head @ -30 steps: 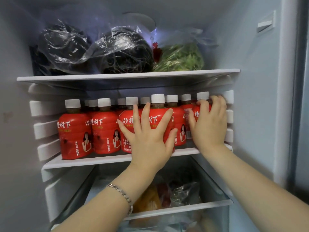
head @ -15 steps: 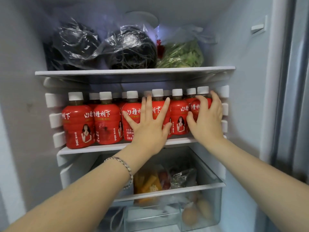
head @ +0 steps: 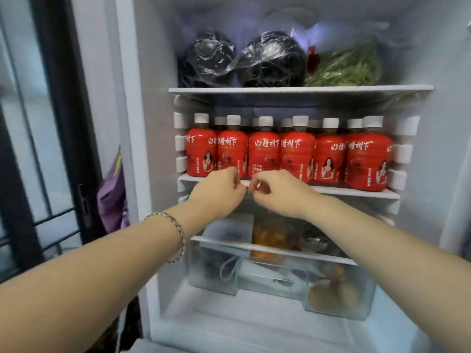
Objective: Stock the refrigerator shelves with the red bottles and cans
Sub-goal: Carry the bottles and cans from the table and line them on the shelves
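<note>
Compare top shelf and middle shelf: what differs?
1. Top shelf holds dark bags and bagged greens; middle shelf holds red bottles.
2. Top shelf's load lies lumpy and loose; middle shelf's bottles stand upright in tight rows across its width.
Shared: both shelves are white and loaded.

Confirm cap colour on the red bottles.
White caps on the red bottles; head view shows them best.
</note>
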A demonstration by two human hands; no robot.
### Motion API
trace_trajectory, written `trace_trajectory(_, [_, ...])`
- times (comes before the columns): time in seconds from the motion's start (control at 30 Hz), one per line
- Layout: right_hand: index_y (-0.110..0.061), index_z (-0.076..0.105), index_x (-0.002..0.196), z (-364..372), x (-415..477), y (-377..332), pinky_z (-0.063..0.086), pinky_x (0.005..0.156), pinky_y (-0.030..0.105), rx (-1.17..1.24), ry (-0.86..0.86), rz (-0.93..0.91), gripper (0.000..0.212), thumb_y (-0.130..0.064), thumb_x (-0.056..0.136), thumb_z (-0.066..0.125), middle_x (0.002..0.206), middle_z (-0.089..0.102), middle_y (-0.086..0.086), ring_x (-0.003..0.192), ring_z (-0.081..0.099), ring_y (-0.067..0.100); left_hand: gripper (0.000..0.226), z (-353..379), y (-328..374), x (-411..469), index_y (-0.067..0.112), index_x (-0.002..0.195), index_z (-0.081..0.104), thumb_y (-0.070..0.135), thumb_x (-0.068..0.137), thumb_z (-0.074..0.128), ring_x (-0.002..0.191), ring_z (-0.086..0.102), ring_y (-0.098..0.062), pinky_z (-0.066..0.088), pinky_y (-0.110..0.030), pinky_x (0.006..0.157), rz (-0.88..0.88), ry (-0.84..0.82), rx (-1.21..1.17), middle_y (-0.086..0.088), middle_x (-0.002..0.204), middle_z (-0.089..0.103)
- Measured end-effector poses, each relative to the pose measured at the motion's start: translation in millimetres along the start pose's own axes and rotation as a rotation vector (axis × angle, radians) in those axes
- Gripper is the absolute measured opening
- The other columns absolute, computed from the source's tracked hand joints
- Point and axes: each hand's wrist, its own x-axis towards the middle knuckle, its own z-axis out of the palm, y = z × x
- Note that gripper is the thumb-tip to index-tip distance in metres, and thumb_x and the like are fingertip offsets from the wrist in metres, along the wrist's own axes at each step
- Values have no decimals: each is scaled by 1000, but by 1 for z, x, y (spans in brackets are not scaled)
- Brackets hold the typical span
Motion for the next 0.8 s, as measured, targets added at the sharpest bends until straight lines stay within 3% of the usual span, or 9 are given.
trace_trajectory(0.1, [-14,64,97,26,3,-22,49,67,26,28,-345,-50,14,-15,89,52,85,65,0,67,62,15,21,-19,-17,-35,11,69,53,20,88,48,66,60,-23,47,-26,58,-260,-245,83,-4,67,61])
trace_trajectory(0.23, [-8,65,106,59,-12,-69,51,77,30,-119,-553,-225,24,-20,91,50,93,67,8,77,65,21,20,-38,-44,-105,8,78,55,20,91,45,51,57,-16,40,-19,42,-624,-328,-4,-3,66,60])
trace_trajectory(0.33, [-13,62,108,91,-37,-130,49,78,29,-164,-676,-418,24,-23,91,50,93,68,3,73,62,15,24,-68,-63,-190,9,70,51,17,91,43,50,57,-17,39,-18,42,-852,-282,35,-5,65,60])
trace_trajectory(0.5, [-12,61,117,120,-105,-231,45,86,29,-155,-748,-749,30,-24,93,49,119,62,7,107,57,24,20,-130,-54,-332,6,84,58,21,90,46,61,58,-23,45,-23,53,-1138,-122,155,-12,79,66])
trace_trajectory(0.6, [-13,60,116,133,-156,-287,45,88,33,-112,-763,-894,29,-26,92,49,119,60,8,107,57,25,22,-161,-31,-412,3,87,61,21,90,48,66,60,-25,48,-26,60,-1290,-16,213,-12,84,67])
trace_trajectory(0.73, [-11,61,114,137,-271,-380,47,89,34,-50,-805,-1157,29,-25,91,51,116,62,8,105,58,27,21,-202,31,-553,4,99,61,20,92,49,70,61,-22,49,-25,59,-1523,155,266,-9,87,63])
trace_trajectory(0.8, [-9,61,115,133,-323,-410,48,91,34,-37,-824,-1266,31,-25,91,52,116,62,10,105,57,29,23,-212,60,-608,5,103,61,23,93,50,76,64,-21,53,-28,67,-1626,208,304,-9,91,65])
